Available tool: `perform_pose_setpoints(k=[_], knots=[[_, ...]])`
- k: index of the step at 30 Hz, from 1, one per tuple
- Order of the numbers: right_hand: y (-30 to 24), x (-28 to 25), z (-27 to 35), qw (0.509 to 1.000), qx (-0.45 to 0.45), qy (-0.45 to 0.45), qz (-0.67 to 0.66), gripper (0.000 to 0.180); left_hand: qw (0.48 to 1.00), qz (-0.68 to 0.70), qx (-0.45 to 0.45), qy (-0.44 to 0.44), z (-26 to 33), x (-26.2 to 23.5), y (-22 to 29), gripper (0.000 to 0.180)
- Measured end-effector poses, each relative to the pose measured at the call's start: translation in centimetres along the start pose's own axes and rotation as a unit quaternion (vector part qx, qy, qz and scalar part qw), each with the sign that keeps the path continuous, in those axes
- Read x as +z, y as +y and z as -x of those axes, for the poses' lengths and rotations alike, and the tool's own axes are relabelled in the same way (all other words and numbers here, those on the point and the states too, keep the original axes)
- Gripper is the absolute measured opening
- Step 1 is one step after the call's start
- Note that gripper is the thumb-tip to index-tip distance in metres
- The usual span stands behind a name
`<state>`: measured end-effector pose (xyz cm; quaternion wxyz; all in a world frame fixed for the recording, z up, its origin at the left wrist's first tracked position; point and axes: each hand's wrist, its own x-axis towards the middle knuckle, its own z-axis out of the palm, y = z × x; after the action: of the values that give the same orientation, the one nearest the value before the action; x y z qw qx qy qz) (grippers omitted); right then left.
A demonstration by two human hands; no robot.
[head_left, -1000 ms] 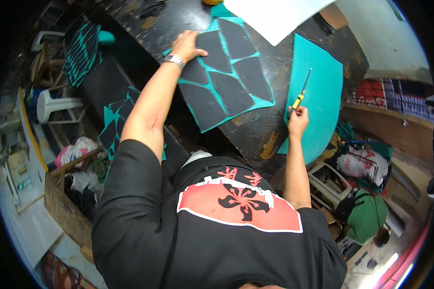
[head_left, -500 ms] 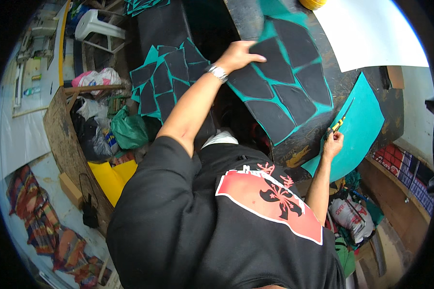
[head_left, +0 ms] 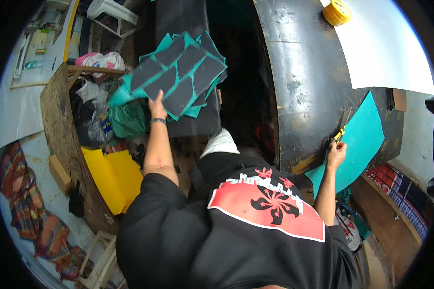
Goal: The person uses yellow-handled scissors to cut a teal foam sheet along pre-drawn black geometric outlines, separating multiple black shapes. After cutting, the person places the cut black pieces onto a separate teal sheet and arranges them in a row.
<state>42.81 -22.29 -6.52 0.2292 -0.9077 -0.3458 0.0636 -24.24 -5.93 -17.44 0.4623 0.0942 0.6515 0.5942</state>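
Note:
My left hand (head_left: 158, 106) grips the near edge of a teal sheet with black panels (head_left: 167, 83), thumb on top. That sheet lies over a stack of similar teal and black sheets on a black bench (head_left: 190, 126), and its left end is blurred. On the right, my right hand (head_left: 337, 154) is closed round yellow-handled scissors (head_left: 341, 132), their blades pointing away from me. Beneath the scissors, a plain teal sheet (head_left: 359, 147) rests at the right side of the dark table (head_left: 304, 91) and hangs over its near edge.
A yellow roll (head_left: 337, 13) stands at the far edge of a large white sheet (head_left: 381, 43). Left of the bench are a green plastic bag (head_left: 128, 120), yellow sheets (head_left: 113, 176) and a white stool (head_left: 113, 14). A dark gap separates bench and table.
My left hand has carried the teal sheet with black panels from the table leftward onto the stack on the bench. The right hand still holds the scissors in about the same place.

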Motion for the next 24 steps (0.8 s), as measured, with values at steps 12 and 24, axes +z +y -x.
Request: perform_pose_setpoints(k=[12,24], knots=[[0.0,-0.5,-0.1,1.000,-0.022,0.004,0.011,0.033,0.858,-0.285,-0.172,0.390,2.8,2.6,-7.1,0.118],[2.9,0.5,-1.5,0.997,0.077,-0.014,-0.023,0.025,0.982,-0.115,-0.148,0.032,-3.7,-4.0,-4.2,0.069]])
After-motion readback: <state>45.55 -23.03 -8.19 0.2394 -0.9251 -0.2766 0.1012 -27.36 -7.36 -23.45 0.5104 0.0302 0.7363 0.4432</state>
